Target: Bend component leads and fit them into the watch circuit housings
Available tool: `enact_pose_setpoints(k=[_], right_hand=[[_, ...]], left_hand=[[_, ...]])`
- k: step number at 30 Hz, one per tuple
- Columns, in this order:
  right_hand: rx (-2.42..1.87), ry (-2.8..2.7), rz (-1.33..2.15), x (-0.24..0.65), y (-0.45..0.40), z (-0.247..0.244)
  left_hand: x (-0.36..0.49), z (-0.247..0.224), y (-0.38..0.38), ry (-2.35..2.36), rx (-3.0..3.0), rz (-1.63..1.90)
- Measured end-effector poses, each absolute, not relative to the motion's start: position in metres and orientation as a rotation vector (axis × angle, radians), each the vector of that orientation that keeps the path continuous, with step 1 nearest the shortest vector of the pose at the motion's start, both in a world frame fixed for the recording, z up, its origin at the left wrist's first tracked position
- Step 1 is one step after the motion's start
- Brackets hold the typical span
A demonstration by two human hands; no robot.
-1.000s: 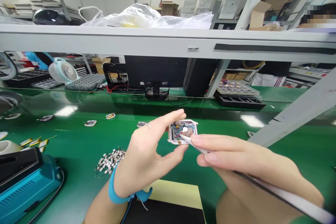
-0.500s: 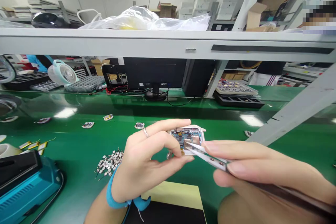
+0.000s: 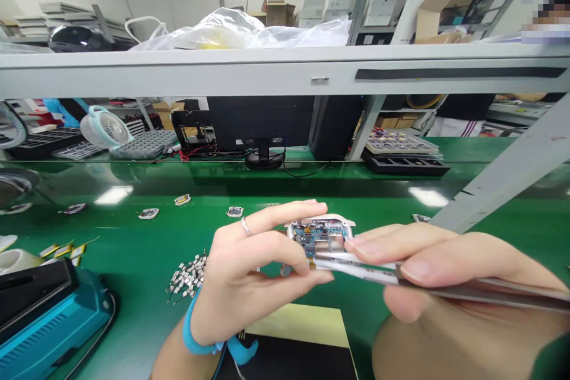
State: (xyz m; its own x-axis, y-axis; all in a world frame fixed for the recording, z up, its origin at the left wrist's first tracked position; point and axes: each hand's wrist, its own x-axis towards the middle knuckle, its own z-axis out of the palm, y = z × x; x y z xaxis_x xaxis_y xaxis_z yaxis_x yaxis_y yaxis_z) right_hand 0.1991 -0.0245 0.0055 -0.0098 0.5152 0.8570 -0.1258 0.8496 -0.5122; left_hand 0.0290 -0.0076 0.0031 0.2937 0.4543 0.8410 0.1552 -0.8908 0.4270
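My left hand (image 3: 262, 255) grips a small white-framed device with an exposed circuit board (image 3: 323, 234), its edge pinched between fingers and thumb. A blue strap (image 3: 196, 326) circles that wrist. In my right hand (image 3: 440, 261) is a pair of metal tweezers (image 3: 378, 272), pointing left. The tweezer tips lie at the lower edge of the circuit board, near my left thumb; whether they grasp anything is too small to tell. Behind my left wrist lies a pile of small metallic parts with short wires (image 3: 187, 276) on the green bench.
A teal and black machine (image 3: 53, 314) stands at the left, with yellow-and-silver battery cells (image 3: 62, 250) behind it. Several similar device shells, one of them a white-rimmed shell (image 3: 235, 212), lie across the green tabletop (image 3: 129, 261). A slanted grey post (image 3: 512, 154) rises at the right. A monitor (image 3: 262, 122) stands behind.
The tweezer tips have moved down from the metal part of the board to its lower edge, and the tweezers lie flatter. My left hand keeps its grip on the device.
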Motion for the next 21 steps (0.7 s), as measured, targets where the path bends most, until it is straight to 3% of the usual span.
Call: enact_pose_setpoints(k=[21], right_hand=[[-0.294, -1.554, 0.49, 0.202, -0.023, 0.003]], left_hand=[[0.029, 0.006, -0.011, 0.489, 2.292, 1.71]])
